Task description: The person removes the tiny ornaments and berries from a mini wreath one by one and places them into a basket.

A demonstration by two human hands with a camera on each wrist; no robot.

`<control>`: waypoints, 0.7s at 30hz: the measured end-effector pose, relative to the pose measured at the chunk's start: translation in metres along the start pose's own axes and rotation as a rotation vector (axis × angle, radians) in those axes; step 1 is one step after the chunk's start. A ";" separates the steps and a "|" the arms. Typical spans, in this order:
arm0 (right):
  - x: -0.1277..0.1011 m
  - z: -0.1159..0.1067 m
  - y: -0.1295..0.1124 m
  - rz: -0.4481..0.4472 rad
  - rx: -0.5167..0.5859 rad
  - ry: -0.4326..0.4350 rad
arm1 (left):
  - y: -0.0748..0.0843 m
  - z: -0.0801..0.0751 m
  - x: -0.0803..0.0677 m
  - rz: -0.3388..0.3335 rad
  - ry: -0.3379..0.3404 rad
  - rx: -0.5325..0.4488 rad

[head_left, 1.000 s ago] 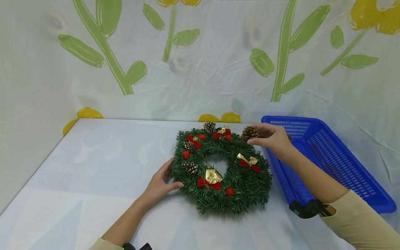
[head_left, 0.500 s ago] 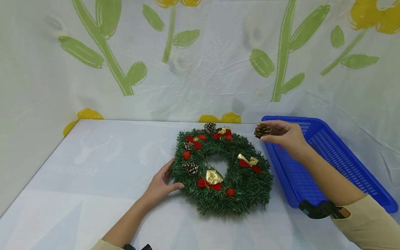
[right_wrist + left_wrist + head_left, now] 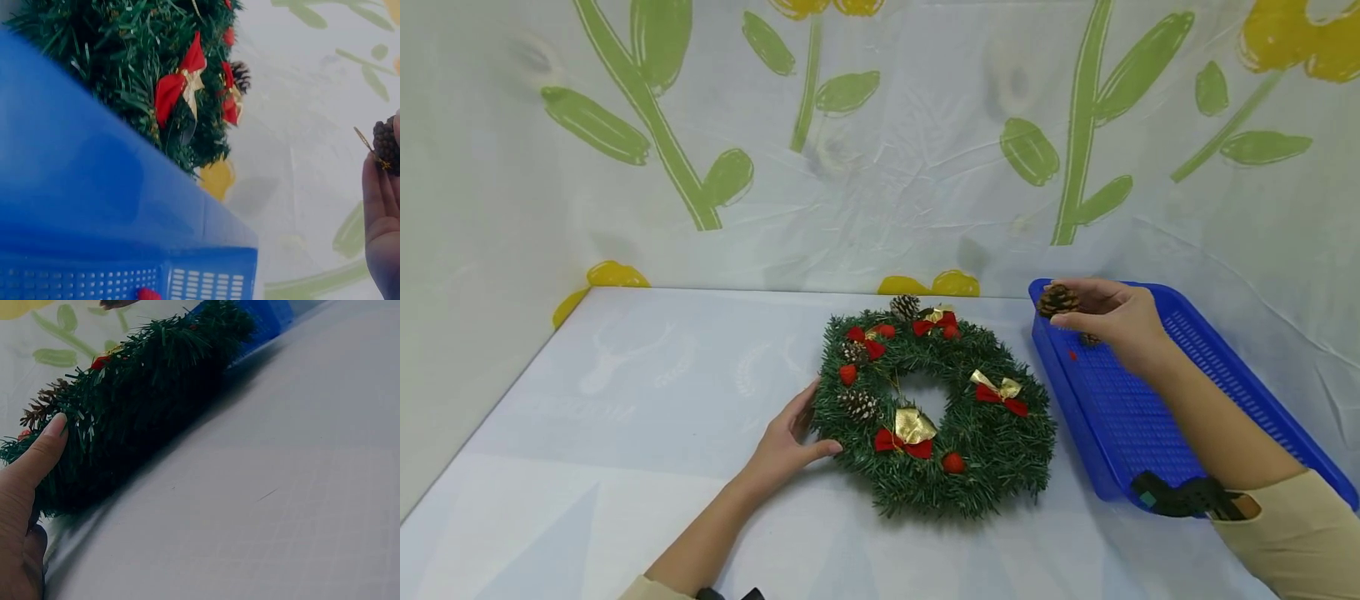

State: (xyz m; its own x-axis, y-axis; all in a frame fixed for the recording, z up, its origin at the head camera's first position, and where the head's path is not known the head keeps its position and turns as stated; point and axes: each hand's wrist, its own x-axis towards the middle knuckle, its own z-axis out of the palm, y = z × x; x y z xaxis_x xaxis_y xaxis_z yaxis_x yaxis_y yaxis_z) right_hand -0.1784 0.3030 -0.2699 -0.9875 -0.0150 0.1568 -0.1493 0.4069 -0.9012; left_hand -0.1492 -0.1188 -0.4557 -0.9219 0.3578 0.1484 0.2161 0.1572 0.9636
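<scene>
blue basket (image 3: 1225, 392): pinecone, red bit inside | brown pinecone (image 3: 1057, 299) pinched by right hand (image 3: 1112, 321) fingers | left hand (image 3: 786, 442) fingers relaxed at wreath (image 3: 932, 408) 9 o'clock

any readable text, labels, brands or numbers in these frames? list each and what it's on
None readable.
Table cover: faint pale prints, possibly lettering, too washed out to read.
Wreath, blue basket, pine cone in the right hand, backdrop: no text.
</scene>
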 end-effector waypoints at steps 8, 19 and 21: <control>0.005 -0.011 0.005 0.027 -0.034 0.068 | 0.002 0.000 -0.001 0.002 0.003 -0.001; 0.012 -0.033 0.021 0.045 -0.076 0.128 | 0.002 0.000 -0.001 0.000 0.001 -0.006; 0.012 -0.038 0.024 0.040 -0.081 0.141 | 0.002 0.000 -0.001 -0.005 -0.001 -0.005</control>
State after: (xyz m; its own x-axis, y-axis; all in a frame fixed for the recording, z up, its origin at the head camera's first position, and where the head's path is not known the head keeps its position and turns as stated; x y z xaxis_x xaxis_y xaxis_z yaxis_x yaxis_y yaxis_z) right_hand -0.1921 0.3470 -0.2740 -0.9749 0.1286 0.1817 -0.0998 0.4773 -0.8730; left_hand -0.1477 -0.1187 -0.4540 -0.9227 0.3576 0.1438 0.2102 0.1540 0.9655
